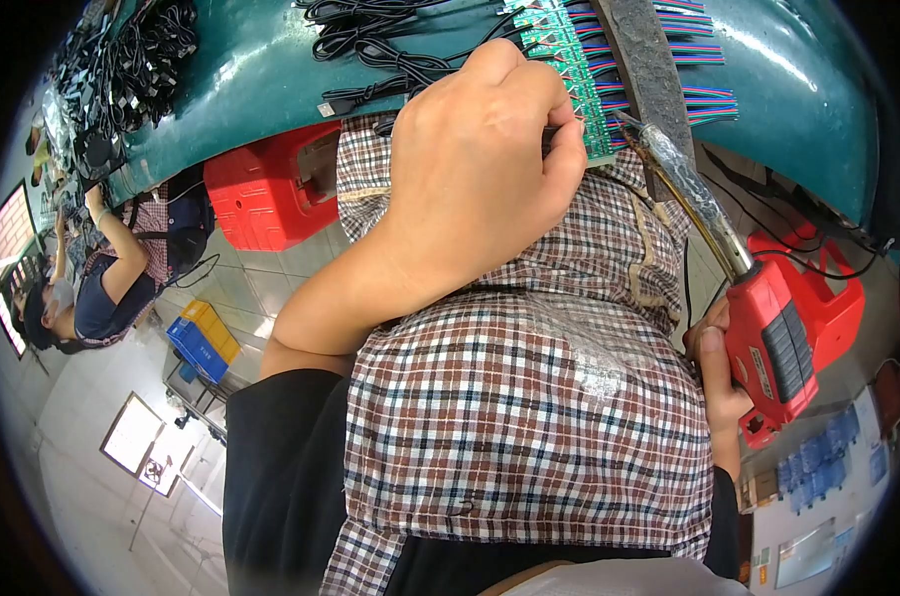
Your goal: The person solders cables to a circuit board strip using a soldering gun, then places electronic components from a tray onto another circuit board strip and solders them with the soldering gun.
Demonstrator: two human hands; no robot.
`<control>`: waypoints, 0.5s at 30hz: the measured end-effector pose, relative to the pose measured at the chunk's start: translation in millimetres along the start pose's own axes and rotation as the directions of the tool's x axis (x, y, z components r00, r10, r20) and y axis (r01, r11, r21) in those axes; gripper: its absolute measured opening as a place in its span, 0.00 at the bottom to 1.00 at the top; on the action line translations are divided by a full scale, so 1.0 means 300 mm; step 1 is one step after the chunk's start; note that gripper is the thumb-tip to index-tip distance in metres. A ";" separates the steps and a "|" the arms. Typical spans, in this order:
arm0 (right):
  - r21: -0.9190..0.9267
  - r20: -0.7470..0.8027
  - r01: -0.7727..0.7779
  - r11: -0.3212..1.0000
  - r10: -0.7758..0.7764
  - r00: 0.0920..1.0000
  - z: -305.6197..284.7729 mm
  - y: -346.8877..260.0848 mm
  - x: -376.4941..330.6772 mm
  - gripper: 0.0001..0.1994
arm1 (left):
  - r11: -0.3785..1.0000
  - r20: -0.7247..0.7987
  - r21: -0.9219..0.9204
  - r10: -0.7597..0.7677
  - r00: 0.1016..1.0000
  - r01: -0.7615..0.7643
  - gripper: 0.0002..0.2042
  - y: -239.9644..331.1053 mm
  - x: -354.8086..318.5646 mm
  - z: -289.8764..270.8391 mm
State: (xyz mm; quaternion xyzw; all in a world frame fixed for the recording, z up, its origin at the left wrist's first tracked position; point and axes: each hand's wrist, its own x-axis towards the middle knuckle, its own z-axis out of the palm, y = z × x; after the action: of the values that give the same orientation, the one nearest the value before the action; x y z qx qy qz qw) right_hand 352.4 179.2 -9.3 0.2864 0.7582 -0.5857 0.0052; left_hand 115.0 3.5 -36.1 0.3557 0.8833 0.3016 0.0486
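My left hand (484,149) is closed, thumb against curled fingers, at the left edge of a row of small green circuit boards (591,109). What its fingertips pinch is hidden behind the hand. In my right hand (716,372) is a red soldering gun (775,338), gripped by its handle. Its tip reaches up to the near right end of the boards, where multicoloured wires (696,52) come out. A dark metal bar (650,70) lies across those wires. Black USB cables (385,84) run to the boards' left side.
The green tabletop (241,74) curves across the top. A heap of black cables (152,50) lies far left. Red stools (266,194) stand under the table on both sides. A co-worker (107,288) sits at the left, near blue and yellow bins (204,340). A black cord (817,268) hangs at right.
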 end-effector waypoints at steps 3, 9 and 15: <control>0.000 0.001 -0.002 1.000 0.002 1.000 0.004 -0.005 0.002 0.05 | 1.000 0.001 -0.004 -0.001 1.000 0.001 0.05 0.002 -0.001 0.000; -0.001 0.021 0.011 1.000 -0.011 1.000 -0.004 -0.003 0.001 0.05 | 0.996 0.051 -0.093 -0.006 0.999 0.011 0.06 0.003 0.012 -0.022; -0.018 -0.018 0.020 1.000 -0.021 1.000 -0.012 0.008 -0.024 0.10 | 0.995 0.103 -0.096 0.044 0.994 -0.034 0.06 -0.021 0.034 -0.033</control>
State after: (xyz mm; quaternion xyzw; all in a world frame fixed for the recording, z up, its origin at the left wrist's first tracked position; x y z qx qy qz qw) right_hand 360.7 179.8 -8.0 0.2838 0.7662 -0.5765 -0.0051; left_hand 100.6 1.7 -30.1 0.3857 0.8572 0.3245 0.1056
